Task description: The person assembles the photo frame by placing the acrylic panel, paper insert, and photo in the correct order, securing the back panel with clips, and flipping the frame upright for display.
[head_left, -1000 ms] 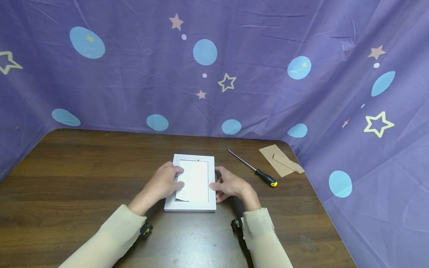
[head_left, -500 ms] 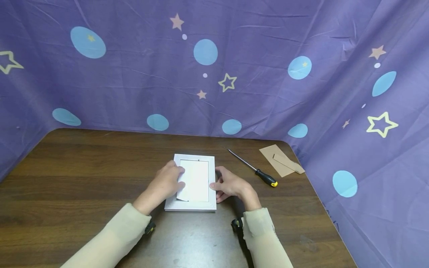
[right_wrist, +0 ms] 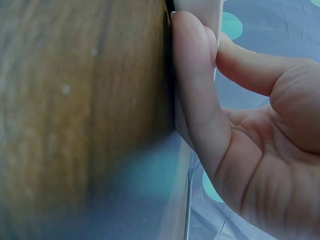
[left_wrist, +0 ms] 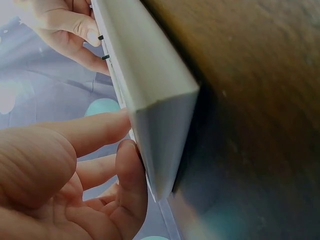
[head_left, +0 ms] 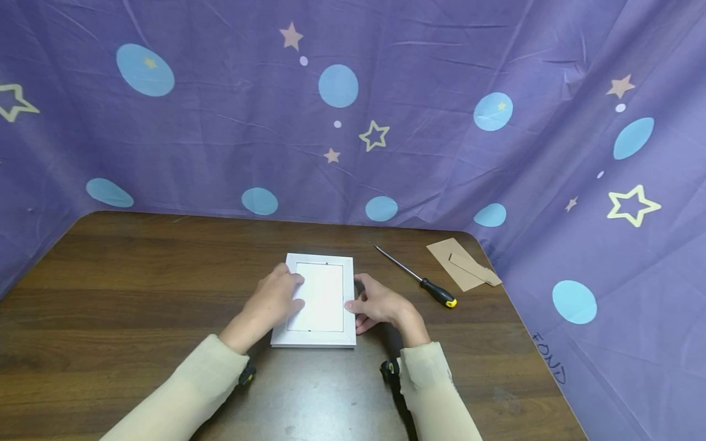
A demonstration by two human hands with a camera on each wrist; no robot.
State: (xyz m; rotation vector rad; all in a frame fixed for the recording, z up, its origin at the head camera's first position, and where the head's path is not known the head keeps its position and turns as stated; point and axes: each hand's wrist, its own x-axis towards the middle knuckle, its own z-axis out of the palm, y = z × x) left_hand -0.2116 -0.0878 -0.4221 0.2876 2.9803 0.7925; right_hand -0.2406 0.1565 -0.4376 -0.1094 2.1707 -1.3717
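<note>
A white picture frame [head_left: 320,260] lies face down on the brown table [head_left: 138,275], with a white sheet [head_left: 322,294] lying flat in its opening. My left hand [head_left: 276,297] rests at the frame's left side, its straight fingers lying on the sheet's left edge. My right hand [head_left: 375,303] grips the frame's right rail, thumb on top and fingers along the outer side. The left wrist view shows the frame's corner [left_wrist: 150,90] with my left hand [left_wrist: 75,175] touching its side. In the right wrist view, my right hand [right_wrist: 240,150] presses a finger along the frame's edge [right_wrist: 197,5].
A screwdriver [head_left: 437,293] with a black and yellow handle lies to the right of the frame. Beyond it, a brown cardboard backing [head_left: 460,266] with a stand flap lies near the table's far right corner. Purple star-patterned cloth [head_left: 441,153] walls in the table at the back and on both sides.
The sheet's lower left corner, which stuck out over the frame's bottom rail, now lies flat inside the opening. Both hands have stayed in place.
</note>
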